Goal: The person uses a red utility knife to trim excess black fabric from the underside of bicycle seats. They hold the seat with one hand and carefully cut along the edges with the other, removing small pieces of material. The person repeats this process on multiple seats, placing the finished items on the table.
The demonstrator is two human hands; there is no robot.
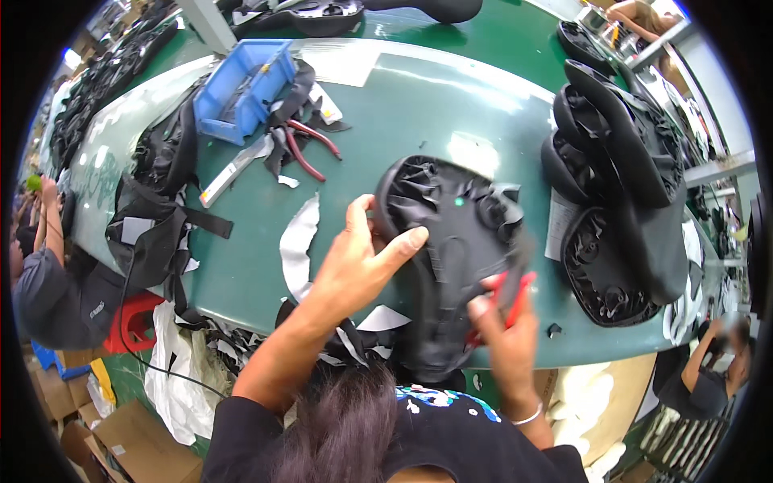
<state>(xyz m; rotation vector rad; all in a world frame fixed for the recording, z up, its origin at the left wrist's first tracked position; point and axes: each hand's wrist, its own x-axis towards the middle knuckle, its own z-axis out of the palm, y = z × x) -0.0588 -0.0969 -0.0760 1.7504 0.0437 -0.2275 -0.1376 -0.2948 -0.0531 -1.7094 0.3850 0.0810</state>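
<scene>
My left hand (360,262) grips the left rim of a black padded seat (459,229), thumb on top and fingers round the outer edge. The seat lies underside up, with gathered black cover material bunched inside its rim and a small green dot on its base. Its narrow end points towards me and is blurred. At the seat's right edge, my right hand (507,326) is closed round a red-handled hand tool (515,302). Motion smears that tool, and its working end cannot be made out against the seat.
A blue bin (245,88), red-handled pliers (306,149) and a box cutter (233,171) lie at the far left. Black seats (620,145) are piled at the right. White offcuts (299,245) lie left of my hands. Co-workers (60,282) are at both sides.
</scene>
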